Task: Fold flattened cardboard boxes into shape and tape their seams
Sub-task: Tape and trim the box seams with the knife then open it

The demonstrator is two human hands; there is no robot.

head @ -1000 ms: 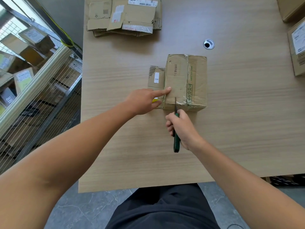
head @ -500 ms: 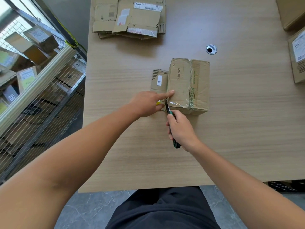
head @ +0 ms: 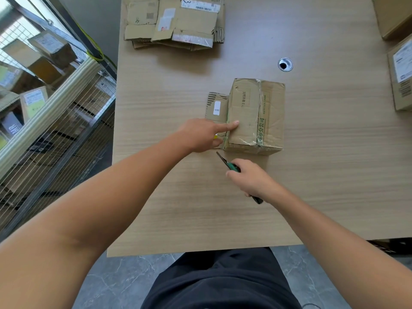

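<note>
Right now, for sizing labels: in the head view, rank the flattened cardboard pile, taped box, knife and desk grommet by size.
1-2. flattened cardboard pile and taped box: alike; pile cut off at top.
3. knife, partly hidden by right hand.
4. desk grommet.

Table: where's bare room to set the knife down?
Wide bare wood right of the box, up to the cartons; also between flat stack and left hand. Crowded at the box's near left corner, by the knife.
</note>
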